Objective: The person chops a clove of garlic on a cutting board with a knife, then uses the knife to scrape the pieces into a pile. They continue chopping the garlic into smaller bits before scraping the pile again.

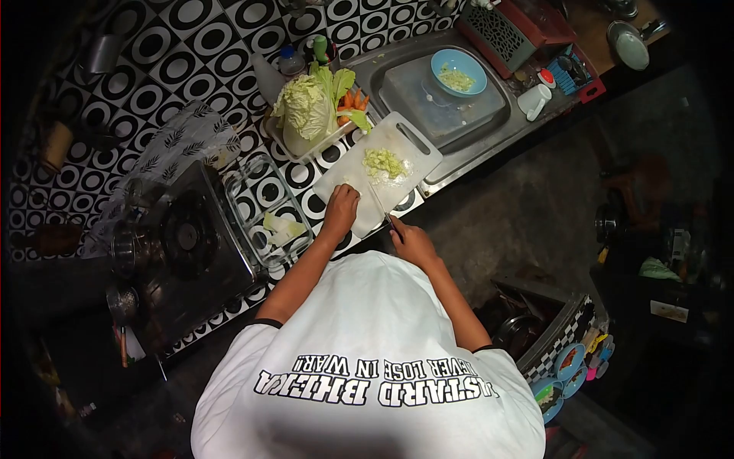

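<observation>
Near the middle of the frame, the right hand (411, 241) is gripping a knife (380, 203) whose blade is lying over the board (409, 145), and the left hand (341, 206) is resting on the board just left of the blade. Chopped greens (384, 162) are lying higher up the board. A cabbage (306, 103) is sitting up and to the left, and a bowl (459, 71) is standing in the sink (501, 115) at upper right.

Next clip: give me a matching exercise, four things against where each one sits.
Things:
1 blue bowl
2 cabbage
3 knife
4 chopped greens

Places:
a in the right hand
b on the cutting board
c in the sink
d in the tray beside the board

Pairs: 1-c, 2-d, 3-a, 4-b.
</observation>
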Demonstrator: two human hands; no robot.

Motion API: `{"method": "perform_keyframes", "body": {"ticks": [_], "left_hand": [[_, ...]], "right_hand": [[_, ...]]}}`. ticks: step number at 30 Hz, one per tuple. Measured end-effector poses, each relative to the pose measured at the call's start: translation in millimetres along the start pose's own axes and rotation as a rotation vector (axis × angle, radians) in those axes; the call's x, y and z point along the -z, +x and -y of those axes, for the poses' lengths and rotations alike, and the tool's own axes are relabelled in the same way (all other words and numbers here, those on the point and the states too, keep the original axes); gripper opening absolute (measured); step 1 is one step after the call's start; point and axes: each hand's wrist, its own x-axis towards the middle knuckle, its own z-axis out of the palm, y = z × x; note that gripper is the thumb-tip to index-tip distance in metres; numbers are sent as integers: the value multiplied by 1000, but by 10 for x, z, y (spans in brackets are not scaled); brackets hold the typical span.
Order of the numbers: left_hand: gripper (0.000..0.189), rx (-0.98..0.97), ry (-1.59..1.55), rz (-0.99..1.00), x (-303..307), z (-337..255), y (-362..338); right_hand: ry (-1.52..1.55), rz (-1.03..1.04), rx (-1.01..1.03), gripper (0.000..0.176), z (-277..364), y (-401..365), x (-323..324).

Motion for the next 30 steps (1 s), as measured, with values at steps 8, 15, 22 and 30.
{"method": "perform_keyframes", "body": {"ticks": [8, 15, 22, 30], "left_hand": [[15, 117, -93, -100, -47, 16, -40], [9, 248, -120, -83, -108, 60, -13], [11, 161, -60, -41, -119, 1, -5], [14, 101, -14, 6, -161, -132, 112]], "right_hand": [[-13, 45, -4, 43, 29, 27, -22], [-46, 98, 1, 46, -7, 55, -90], [-45, 98, -4, 46, 23, 24, -61], [-24, 49, -3, 45, -11, -17, -75]]}}
